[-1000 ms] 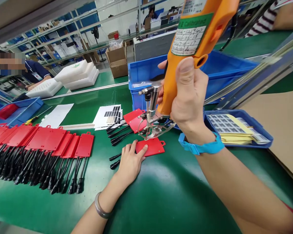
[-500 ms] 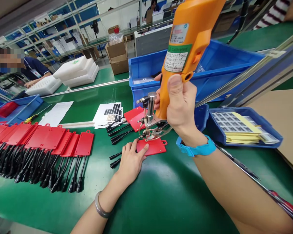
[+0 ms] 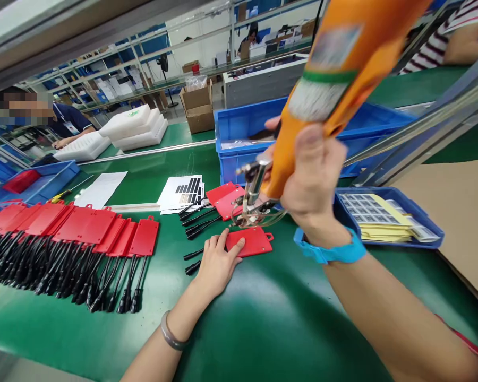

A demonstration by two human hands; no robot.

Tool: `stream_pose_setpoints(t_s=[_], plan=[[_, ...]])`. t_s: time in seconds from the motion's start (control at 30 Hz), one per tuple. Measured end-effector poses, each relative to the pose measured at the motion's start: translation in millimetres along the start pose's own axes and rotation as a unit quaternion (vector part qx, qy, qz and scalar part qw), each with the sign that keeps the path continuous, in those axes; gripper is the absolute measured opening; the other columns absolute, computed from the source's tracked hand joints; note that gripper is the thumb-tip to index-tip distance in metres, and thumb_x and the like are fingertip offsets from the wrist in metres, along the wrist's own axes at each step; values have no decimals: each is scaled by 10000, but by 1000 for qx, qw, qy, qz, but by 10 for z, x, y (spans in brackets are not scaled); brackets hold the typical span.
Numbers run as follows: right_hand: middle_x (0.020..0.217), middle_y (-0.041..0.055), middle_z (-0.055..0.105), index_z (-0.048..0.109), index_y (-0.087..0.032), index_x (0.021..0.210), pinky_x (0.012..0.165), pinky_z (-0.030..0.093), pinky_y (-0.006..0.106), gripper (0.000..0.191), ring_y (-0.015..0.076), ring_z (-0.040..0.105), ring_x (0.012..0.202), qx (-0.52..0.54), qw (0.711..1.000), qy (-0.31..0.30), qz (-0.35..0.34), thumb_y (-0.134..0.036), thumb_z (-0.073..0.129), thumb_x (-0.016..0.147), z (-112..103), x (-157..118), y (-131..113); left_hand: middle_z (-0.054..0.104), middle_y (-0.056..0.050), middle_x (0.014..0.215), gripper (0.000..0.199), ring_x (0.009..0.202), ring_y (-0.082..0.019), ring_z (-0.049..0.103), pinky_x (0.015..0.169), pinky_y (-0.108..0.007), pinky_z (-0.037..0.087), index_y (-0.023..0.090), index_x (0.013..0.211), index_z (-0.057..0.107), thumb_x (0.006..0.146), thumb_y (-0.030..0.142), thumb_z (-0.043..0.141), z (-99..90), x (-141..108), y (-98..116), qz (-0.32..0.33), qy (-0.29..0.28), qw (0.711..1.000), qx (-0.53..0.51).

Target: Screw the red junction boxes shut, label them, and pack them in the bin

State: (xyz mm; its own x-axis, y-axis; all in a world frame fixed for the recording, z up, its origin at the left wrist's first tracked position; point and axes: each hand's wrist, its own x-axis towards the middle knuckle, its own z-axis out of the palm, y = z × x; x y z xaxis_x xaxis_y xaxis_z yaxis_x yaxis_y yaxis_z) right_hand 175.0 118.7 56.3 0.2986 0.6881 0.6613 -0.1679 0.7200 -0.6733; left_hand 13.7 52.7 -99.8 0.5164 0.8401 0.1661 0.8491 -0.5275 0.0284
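In the head view, my left hand (image 3: 219,262) lies on the left part of a red plate (image 3: 255,241), its fingers and thumb spread apart. Black cables with plugs (image 3: 193,267) stick out to the left, beside that hand. My right hand (image 3: 313,178) is wrapped round an orange hand-held tool (image 3: 289,151), whose upper body is blurred. Its metal head (image 3: 255,193), with thin tubes, hangs over the area just behind the plate and looks apart from it. Two more red plates (image 3: 231,204) with black cables overlap behind, partly hidden by the tool head.
A row of red plates (image 3: 82,225) with black cables lies at the left. Behind are printed sheets (image 3: 171,188) and a large blue bin (image 3: 239,164). At the right, a blue tray (image 3: 426,239) holds yellow-backed label sheets (image 3: 376,212). A slanted metal frame crosses the right side.
My right hand has moved the orange tool up and to the right, tilting it more, so its head is off the red plate. My left hand stays on the plate. The camera view has shifted slightly.
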Motion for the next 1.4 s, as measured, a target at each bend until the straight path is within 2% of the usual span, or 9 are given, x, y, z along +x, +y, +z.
stream_pose_setpoints(t_s=[0.1, 0.17, 0.33, 0.53, 1.0, 1.1, 1.2, 1.33, 1.4], plan=[[633, 7, 523, 664, -264, 864, 414, 463, 324, 413, 174, 561, 511, -38, 999, 19, -17, -668, 585, 836, 155, 133, -289, 463, -178, 1395, 463, 1108, -277, 514, 923, -426, 469, 239, 1352, 521, 918, 386, 588, 43, 35, 30, -2, 1, 1000, -16], [638, 9, 511, 647, -262, 842, 415, 460, 331, 410, 183, 564, 525, -36, 999, 11, -9, -665, 575, 844, 253, 168, -342, 503, -188, 1344, 512, 1116, -280, 523, 933, -416, 470, 205, 1371, 504, 913, 419, 586, 78, 37, 50, -3, -7, 1000, -20], [542, -26, 482, 573, -256, 793, 384, 406, 303, 404, 151, 485, 444, 30, 999, -24, 30, -655, 637, 804, 365, 17, -9, 544, -138, 1296, 470, 1178, -307, 493, 940, -453, 448, 294, 1430, 429, 971, 367, 495, 115, -22, 73, -22, 1, 1000, -8], [547, -46, 498, 571, -271, 856, 417, 428, 267, 404, 128, 493, 448, 7, 997, -37, 65, -672, 598, 819, 342, -196, 373, 556, -121, 1281, 451, 1113, -302, 509, 903, -446, 449, 334, 1426, 431, 978, 356, 481, 133, -18, 65, -30, -4, 1000, 1], [546, -55, 526, 593, -231, 923, 394, 404, 253, 369, 111, 487, 417, -12, 995, -77, 66, -597, 581, 872, 378, -375, 564, 529, -113, 1329, 425, 1150, -315, 479, 930, -464, 438, 340, 1399, 469, 975, 373, 478, 125, 12, 68, -40, -17, 999, -13], [549, -45, 526, 607, -223, 921, 381, 406, 263, 383, 117, 482, 409, 12, 996, -67, 61, -599, 610, 849, 342, -331, 390, 499, -134, 1343, 439, 1183, -316, 454, 921, -455, 443, 316, 1406, 460, 970, 357, 498, 75, -8, 52, -29, -6, 999, -25], [572, -23, 530, 645, -242, 900, 381, 430, 284, 371, 133, 504, 428, -11, 1000, -13, 13, -608, 612, 846, 301, -162, -9, 486, -137, 1335, 449, 1142, -296, 474, 884, -436, 463, 292, 1406, 456, 962, 321, 516, 40, -19, 16, -7, 2, 999, -51], [996, 29, 628, 697, -260, 932, 411, 475, 285, 419, 152, 632, 614, -95, 994, 26, -53, -642, 531, 885, 228, 15, -508, 514, -110, 1264, 442, 1077, -261, 517, 884, -409, 493, 258, 1307, 560, 890, 376, 646, 91, 18, -40, -31, 30, 990, -135], [1036, 27, 623, 706, -254, 932, 424, 486, 275, 427, 144, 634, 623, -101, 993, 38, -49, -636, 519, 895, 180, -15, -565, 541, -95, 1179, 470, 1038, -247, 547, 867, -384, 514, 240, 1245, 604, 817, 381, 736, 150, 42, -59, -59, 46, 981, -181]])
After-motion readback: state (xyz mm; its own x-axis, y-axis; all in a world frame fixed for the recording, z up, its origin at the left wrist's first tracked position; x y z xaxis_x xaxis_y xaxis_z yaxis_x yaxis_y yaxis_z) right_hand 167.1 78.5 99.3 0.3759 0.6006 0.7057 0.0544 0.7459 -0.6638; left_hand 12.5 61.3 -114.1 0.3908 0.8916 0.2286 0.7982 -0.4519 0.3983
